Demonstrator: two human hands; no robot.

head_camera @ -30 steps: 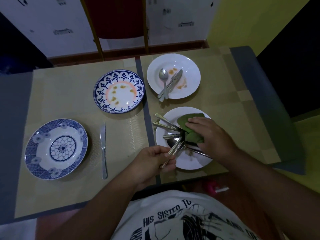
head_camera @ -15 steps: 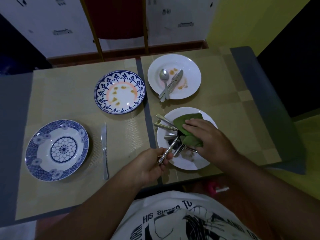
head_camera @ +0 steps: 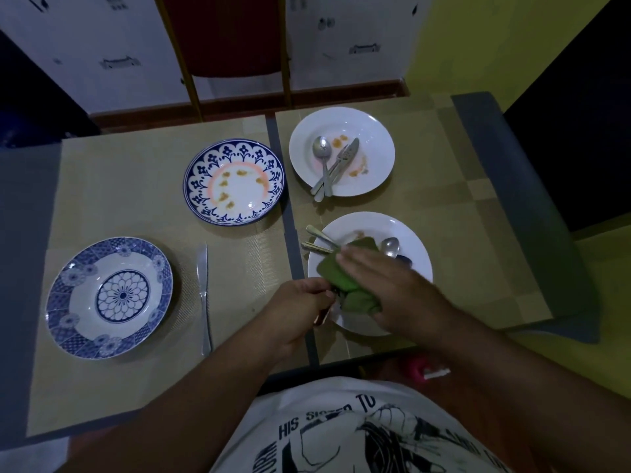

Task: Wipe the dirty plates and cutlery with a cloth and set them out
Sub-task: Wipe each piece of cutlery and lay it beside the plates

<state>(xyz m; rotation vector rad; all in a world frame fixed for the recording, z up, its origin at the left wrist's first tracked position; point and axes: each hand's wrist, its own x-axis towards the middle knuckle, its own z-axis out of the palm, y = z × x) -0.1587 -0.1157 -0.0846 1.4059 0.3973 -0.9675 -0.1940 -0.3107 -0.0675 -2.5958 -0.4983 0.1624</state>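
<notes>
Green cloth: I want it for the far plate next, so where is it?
Head view, right of centre: the cloth is under the right hand, over the near white plate, next to the left hand.

My left hand (head_camera: pixel 300 302) grips a cutlery handle (head_camera: pixel 322 316); my right hand (head_camera: pixel 386 285), just beside it, holds a cloth (head_camera: pixel 336 274).

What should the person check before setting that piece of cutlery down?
1. Grip: left hand grips the utensil: ok.
2. Wiping: right hand holds the cloth round it: ok.
3. Is the utensil clean? Cannot tell, the cloth hides it.
4. Place setting: blue plate looks clean, knife beside it: ok.
5. Other plates wiped: not ok; flowered plate and far plate are stained.
</notes>
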